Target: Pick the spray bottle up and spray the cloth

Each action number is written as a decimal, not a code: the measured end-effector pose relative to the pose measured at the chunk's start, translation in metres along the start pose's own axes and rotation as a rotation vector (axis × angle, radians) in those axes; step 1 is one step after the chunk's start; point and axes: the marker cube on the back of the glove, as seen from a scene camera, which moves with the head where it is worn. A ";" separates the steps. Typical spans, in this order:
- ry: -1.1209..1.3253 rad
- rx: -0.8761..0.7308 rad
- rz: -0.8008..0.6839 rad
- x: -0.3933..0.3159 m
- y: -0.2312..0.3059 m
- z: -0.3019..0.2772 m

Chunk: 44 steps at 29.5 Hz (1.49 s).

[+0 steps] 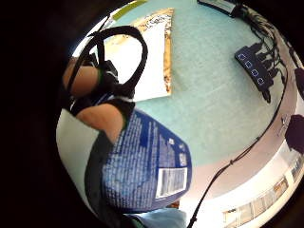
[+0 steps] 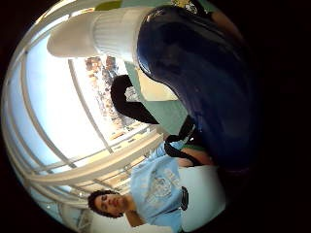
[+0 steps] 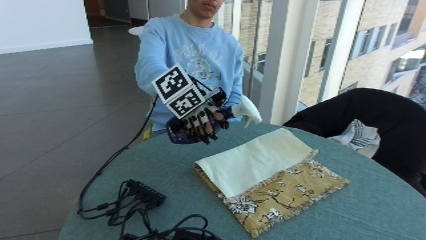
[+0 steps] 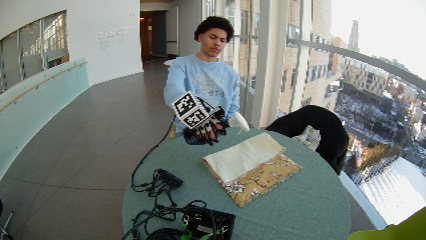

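Your fingers [image 3: 203,126] are curled around the spray bottle [image 3: 183,136], so the gloved right hand [image 3: 200,120] holds it in the air above the near edge of the tabletop [image 3: 373,210], on your side of the round top. The dark blue body of the bottle shows under the fingers, and its white spray head [image 3: 247,112] sticks out sideways beyond the hand, toward the window.

The cloth [image 3: 266,175] lies flat on the tabletop, well apart from the bottle. It has a plain cream part and a yellow flowered part with a fringed edge.

The little finger side palm view shows what the outside view does not: the blue back label [image 1: 147,166] of the bottle with small white text and a white barcode patch, close to the palm, and the cloth on the green tabletop beyond it. The thumb side palm view shows the glossy blue shoulder of the bottle and the white ribbed collar [image 2: 114,31] of the spray head.

A black power strip [image 3: 146,192] with cables lies on the tabletop, away from the cloth.
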 end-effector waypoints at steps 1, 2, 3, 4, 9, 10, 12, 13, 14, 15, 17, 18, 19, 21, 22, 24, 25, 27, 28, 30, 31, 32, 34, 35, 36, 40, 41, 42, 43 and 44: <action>0.001 0.001 0.001 0.000 0.000 0.000; 0.001 0.002 0.002 -0.001 -0.001 0.000; 0.001 0.002 0.003 -0.001 -0.001 0.000; 0.000 0.002 0.004 -0.002 -0.002 0.000; -0.004 -0.006 0.010 -0.003 -0.002 0.003; -0.004 -0.005 0.009 -0.004 -0.002 0.003; -0.008 0.005 0.000 -0.006 -0.001 0.004; -0.014 0.015 -0.010 -0.008 0.000 0.005; -0.022 0.029 -0.025 -0.011 0.001 0.007; -0.033 0.045 -0.044 -0.015 0.003 0.009; -0.066 0.080 -0.093 -0.026 0.008 0.015; -0.090 0.097 -0.123 -0.033 0.010 0.018; -0.120 0.115 -0.157 -0.040 0.013 0.022; -0.191 0.153 -0.238 -0.059 0.017 0.032; -0.231 0.175 -0.284 -0.070 0.019 0.039; -0.306 0.222 -0.383 -0.093 0.022 0.054; -0.336 0.241 -0.436 -0.106 0.023 0.063; -0.377 0.265 -0.544 -0.129 0.025 0.082; -0.389 0.270 -0.597 -0.140 0.025 0.091; -0.405 0.270 -0.686 -0.158 0.026 0.108; -0.413 0.267 -0.721 -0.165 0.026 0.116; -0.422 0.263 -0.748 -0.172 0.026 0.123; -0.443 0.252 -0.786 -0.184 0.026 0.138; -0.452 0.246 -0.800 -0.190 0.025 0.146; -0.459 0.238 -0.814 -0.195 0.024 0.154; -0.461 0.197 -0.870 -0.207 0.018 0.185; -0.455 0.185 -0.884 -0.208 0.016 0.193; -0.449 0.175 -0.897 -0.209 0.014 0.201; -0.445 0.168 -0.909 -0.210 0.013 0.207; -0.443 0.165 -0.919 -0.210 0.012 0.212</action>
